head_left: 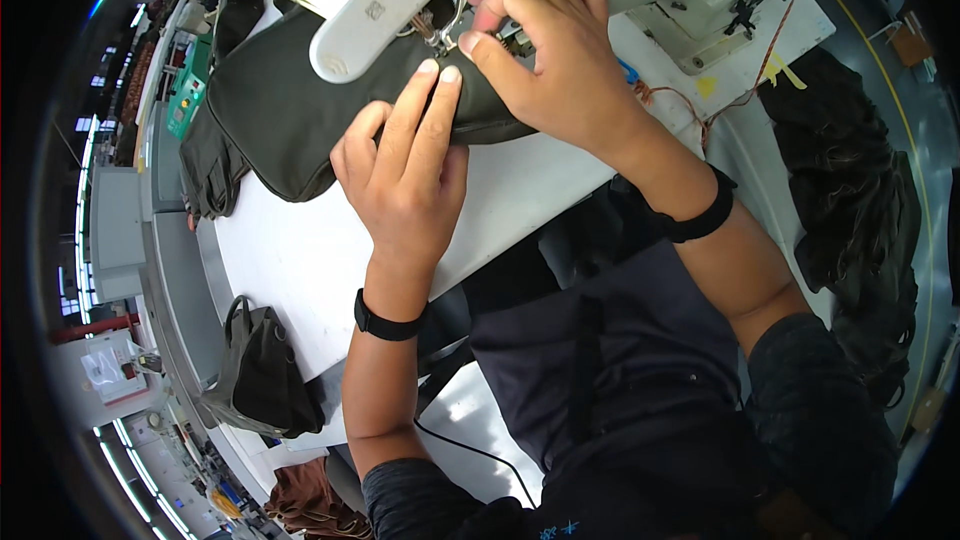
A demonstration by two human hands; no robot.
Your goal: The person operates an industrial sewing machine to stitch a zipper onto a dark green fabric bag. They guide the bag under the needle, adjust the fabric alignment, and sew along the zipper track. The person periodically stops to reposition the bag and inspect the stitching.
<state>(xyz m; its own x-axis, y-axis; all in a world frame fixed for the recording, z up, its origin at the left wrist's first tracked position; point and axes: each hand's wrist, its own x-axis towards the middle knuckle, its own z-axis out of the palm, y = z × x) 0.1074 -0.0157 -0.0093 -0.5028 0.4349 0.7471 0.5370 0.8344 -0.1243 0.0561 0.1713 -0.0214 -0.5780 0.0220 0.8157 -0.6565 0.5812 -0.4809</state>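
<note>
A dark olive bag [290, 90] lies on the white table under the head of a sewing machine [375, 15]. My left hand [400, 150] rests on the bag's near side, its index and middle fingers stretched toward the needle and presser foot [437, 38]. Just right of the needle is my right hand [565, 65], with thumb and index finger bent close together. Whatever is between those fingertips is too small to make out. Part of the bag's edge passes beneath my right hand and is hidden there.
Another dark bag [262, 370] stands at the table's left edge. Dark bags [850, 200] are heaped on the right, and a green box [190, 88] sits at far left. A cord [765, 65] runs by the machine's body. White tabletop [290, 260] shows left of my arm.
</note>
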